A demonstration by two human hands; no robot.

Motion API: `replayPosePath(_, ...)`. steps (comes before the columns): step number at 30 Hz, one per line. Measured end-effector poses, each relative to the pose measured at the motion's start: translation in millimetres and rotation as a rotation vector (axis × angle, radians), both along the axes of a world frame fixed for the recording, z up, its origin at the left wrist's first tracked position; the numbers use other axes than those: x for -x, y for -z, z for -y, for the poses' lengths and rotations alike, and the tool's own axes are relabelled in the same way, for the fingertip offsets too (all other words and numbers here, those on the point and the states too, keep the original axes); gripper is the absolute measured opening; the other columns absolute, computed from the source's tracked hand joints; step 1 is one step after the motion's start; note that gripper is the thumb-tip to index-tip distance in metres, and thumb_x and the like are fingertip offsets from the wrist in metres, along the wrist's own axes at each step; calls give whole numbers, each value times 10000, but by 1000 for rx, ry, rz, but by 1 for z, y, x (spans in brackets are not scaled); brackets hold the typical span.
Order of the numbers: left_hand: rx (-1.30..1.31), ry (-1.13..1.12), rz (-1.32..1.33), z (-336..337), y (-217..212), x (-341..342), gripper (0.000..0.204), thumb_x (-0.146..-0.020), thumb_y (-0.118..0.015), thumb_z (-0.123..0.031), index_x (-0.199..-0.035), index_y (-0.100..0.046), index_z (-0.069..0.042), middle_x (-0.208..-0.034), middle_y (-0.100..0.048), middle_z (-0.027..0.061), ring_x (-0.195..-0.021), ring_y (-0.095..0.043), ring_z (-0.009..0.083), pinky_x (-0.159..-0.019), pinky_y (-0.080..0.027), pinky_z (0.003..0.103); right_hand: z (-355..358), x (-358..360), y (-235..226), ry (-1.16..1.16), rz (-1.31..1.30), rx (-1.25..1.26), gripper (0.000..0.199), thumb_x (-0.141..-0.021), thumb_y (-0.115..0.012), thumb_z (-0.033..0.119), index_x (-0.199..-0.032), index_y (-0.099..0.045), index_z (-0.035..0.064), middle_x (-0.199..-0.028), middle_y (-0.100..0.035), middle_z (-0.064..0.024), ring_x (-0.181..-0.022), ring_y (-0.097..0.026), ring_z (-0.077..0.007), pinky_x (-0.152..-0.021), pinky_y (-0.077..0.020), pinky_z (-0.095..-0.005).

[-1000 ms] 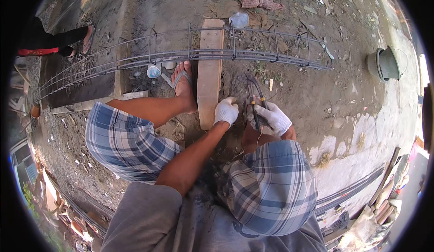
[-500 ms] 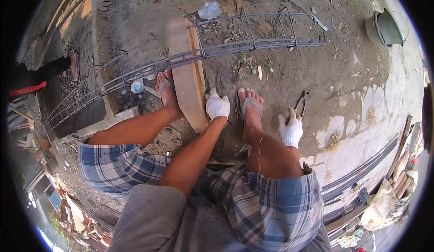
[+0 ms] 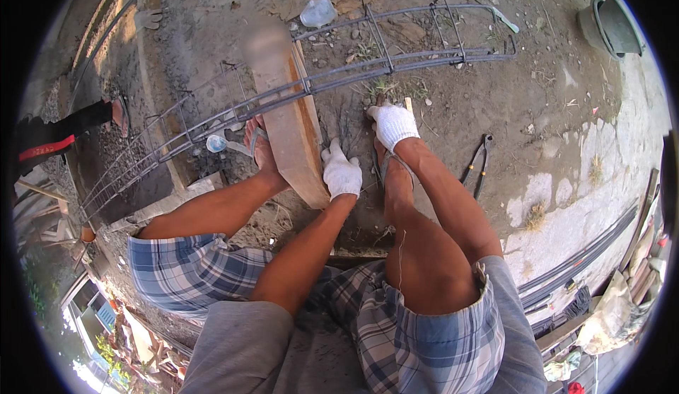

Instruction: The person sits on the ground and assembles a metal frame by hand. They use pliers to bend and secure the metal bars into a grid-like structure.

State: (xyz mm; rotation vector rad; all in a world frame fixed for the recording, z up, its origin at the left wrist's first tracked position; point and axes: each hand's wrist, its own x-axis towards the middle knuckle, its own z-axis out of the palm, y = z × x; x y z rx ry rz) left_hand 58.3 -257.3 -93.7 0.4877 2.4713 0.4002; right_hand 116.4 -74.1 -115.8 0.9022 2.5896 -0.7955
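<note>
Far left, somebody's dark-trousered leg (image 3: 86,118). Rebar cage (image 3: 305,85) runs across middle, lying over wooden plank (image 3: 293,129). Left hand (image 3: 343,172), gloved, right by plank's edge, fingers loosely bent, honestly can't tell if grip's got anything. Right hand (image 3: 394,124), gloved too, down over front of right foot (image 3: 397,176), fingers curled, grip contents hidden. Pincers (image 3: 484,160) on dirt (image 3: 453,118), handles spread. Bucket (image 3: 614,30) upper right.

Soft daylight, strong fisheye distortion.

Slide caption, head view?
Gloved left hand beside wooden plank, gloved right hand at right foot, pliers on the ground.
</note>
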Motion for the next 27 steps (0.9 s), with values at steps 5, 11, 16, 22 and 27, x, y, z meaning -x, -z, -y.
replayPosePath(5,-127,-3,-22,22,-3,-4,742,-892,-751,-120,-1560,-440,-32,-1490,-507,303,-1326,-554,510,-1115,-487,510,2,-12,-32,158,-220,390,239,-919,-776,230,-1106,-747,84,-1024,-767,-174,-992,-752,-328,-899,-588,-451)
replayPosePath(11,-402,24,120,33,-13,6,529,-900,-755,-162,-1380,-638,29,-1390,-646,289,-1306,-612,446,-1127,-484,449,0,-37,-65,950,-677,1178,213,-1058,-671,169,-1197,-629,13,-994,-742,-95,-875,-728,-174,-735,-624,-335)
replayPosePath(16,-370,-85,603,27,-28,38,326,-971,-712,-229,-1167,-775,23,-980,-796,145,-933,-742,260,-857,-560,348,9,-23,-62,1173,-832,1029,326,-1063,-668,186,-1324,-573,15,-1008,-748,-146,-761,-743,-221,-622,-624,-348)
replayPosePath(22,-404,-148,848,7,-59,64,292,-1047,-683,-268,-1231,-746,-50,-926,-740,20,-782,-670,103,-702,-531,268,20,-29,-68,1021,-642,1109,427,-1076,-644,253,-1428,-589,18,-1035,-748,-132,-769,-743,-211,-633,-613,-333)
replayPosePath(27,-461,-202,859,1,-62,68,309,-1055,-671,-256,-1286,-728,-58,-935,-715,19,-751,-657,104,-690,-552,279,48,-50,-40,800,-196,1000,322,-1057,-627,199,-1305,-684,1,-962,-747,-98,-788,-724,-173,-705,-595,-322)
